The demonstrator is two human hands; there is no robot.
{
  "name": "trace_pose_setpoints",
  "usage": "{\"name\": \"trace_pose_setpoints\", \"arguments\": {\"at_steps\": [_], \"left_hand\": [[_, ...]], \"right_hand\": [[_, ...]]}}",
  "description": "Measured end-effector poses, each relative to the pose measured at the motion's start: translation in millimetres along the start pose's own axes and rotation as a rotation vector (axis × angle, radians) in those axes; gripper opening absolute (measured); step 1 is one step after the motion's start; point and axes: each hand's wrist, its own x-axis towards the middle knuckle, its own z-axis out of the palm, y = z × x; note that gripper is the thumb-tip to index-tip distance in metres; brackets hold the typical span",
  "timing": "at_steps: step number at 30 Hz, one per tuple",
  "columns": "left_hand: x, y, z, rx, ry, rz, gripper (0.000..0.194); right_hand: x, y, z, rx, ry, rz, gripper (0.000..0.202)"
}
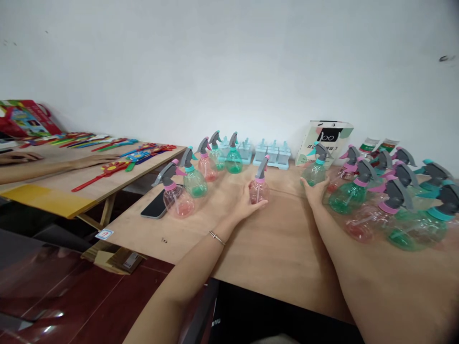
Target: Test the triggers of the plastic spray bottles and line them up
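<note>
Near the middle of the wooden table [272, 243], my left hand [247, 203] is wrapped round a pink spray bottle [258, 191] with a grey and pink trigger head. Farther right, my right hand [314, 188] grips the lower body of a green spray bottle [316, 171] with a grey and teal head. Both bottles are upright. Left of my left hand stand several bottles, among them a pink one [179, 203] in front and a green one [195, 181] behind it. A dense group of pink and green bottles, including a green one [347, 197], stands to the right of my right hand.
A phone [155, 205] lies at the table's left. Light-blue popsicle moulds [272, 155] and a paper bag [324, 143] stand by the wall. On another table [84, 191] lie colourful hand-shaped clappers [114, 167], with another person's arms [71, 165] over it.
</note>
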Motion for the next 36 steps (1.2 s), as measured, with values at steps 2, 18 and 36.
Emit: {"name": "trace_pose_setpoints", "arguments": {"at_steps": [2, 18, 36], "left_hand": [[-1.7, 1.5, 2.4, -0.028, -0.011, 0.0, 0.095], [-40.7, 29.0, 55.9, 0.274, -0.04, 0.082, 0.095], [158.8, -18.8, -76.8, 0.355, 0.502, -0.294, 0.072]], "right_hand": [[-14.3, -9.1, -6.5, 0.008, 0.053, -0.049, 0.098], [-103.7, -146.8, -29.8, 0.472, -0.483, -0.192, 0.063], [-64.1, -201.7, -100.2, 0.867, -0.828, 0.358, 0.031]]}}
